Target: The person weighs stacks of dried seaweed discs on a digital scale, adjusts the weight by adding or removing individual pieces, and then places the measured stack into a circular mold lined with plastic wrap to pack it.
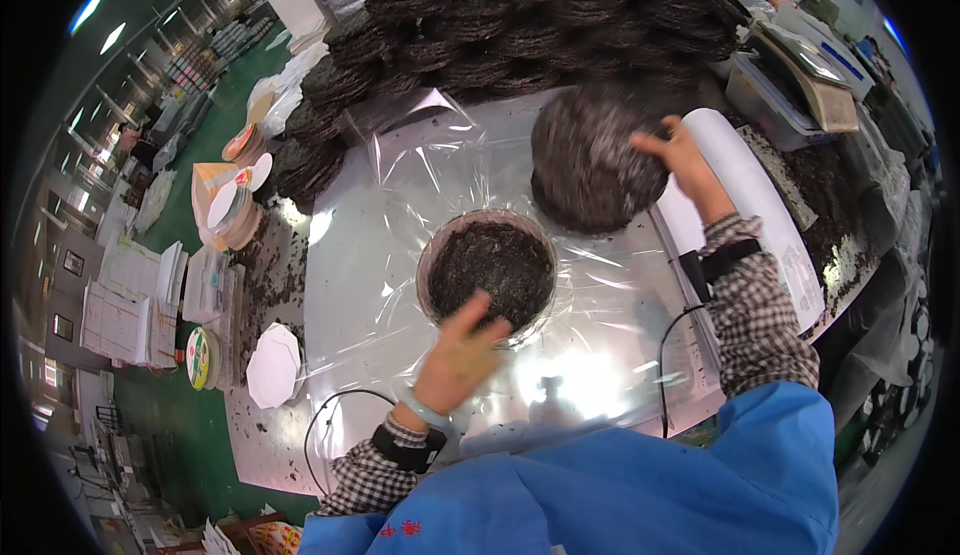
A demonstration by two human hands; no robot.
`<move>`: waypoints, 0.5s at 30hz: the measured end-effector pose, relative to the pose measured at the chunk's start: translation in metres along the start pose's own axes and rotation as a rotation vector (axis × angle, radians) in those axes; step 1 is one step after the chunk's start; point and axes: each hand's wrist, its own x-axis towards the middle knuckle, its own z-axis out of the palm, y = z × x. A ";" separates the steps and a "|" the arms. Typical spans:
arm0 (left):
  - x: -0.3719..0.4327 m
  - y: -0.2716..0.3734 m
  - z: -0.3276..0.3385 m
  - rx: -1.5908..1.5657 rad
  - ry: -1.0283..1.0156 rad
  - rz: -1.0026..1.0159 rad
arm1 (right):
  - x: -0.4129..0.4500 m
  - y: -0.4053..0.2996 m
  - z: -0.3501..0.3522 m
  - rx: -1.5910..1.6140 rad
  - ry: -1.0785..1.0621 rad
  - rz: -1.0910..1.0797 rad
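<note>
A round mould stands on the metal tabletop with transparent plastic film spread around it. Dark dried seaweed, probably laver, fills its inside. My left hand, slightly blurred, is over the mould's near edge with fingers apart and nothing in them. Whether its fingertips touch the seaweed, I cannot tell. To the upper right, my right hand grips the right edge of a round dark seaweed cake. That cake is motion-blurred, and what lies beneath it is hidden.
Stacked seaweed cakes form a wall along the back. A white roll lies at the right, near a plastic bin. Round labels and white paper sheets sit at the left. A black cable loops over the front.
</note>
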 end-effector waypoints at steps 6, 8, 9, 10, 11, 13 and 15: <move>0.035 -0.015 -0.062 -1.242 0.686 -0.586 | -0.092 -0.056 0.128 -0.033 -0.342 -0.234; 0.045 -0.046 -0.043 -0.812 0.532 -0.548 | -0.113 -0.016 0.171 -0.010 -0.436 -0.016; 0.047 -0.055 -0.030 -0.570 0.503 -0.557 | -0.115 0.011 0.180 -0.253 -0.260 -0.131; 0.044 -0.059 -0.020 -0.316 0.484 -0.571 | -0.115 0.024 0.184 -0.301 -0.229 -0.177; 0.049 -0.050 -0.015 -0.259 0.537 -0.535 | -0.119 0.029 0.187 -0.253 -0.144 -0.335; 0.051 -0.050 -0.009 -0.474 0.691 -0.466 | -0.128 0.029 0.198 -0.130 -0.125 -0.363; 0.048 -0.059 -0.015 -0.660 0.766 -0.472 | -0.130 0.016 0.185 -0.022 -0.197 -0.117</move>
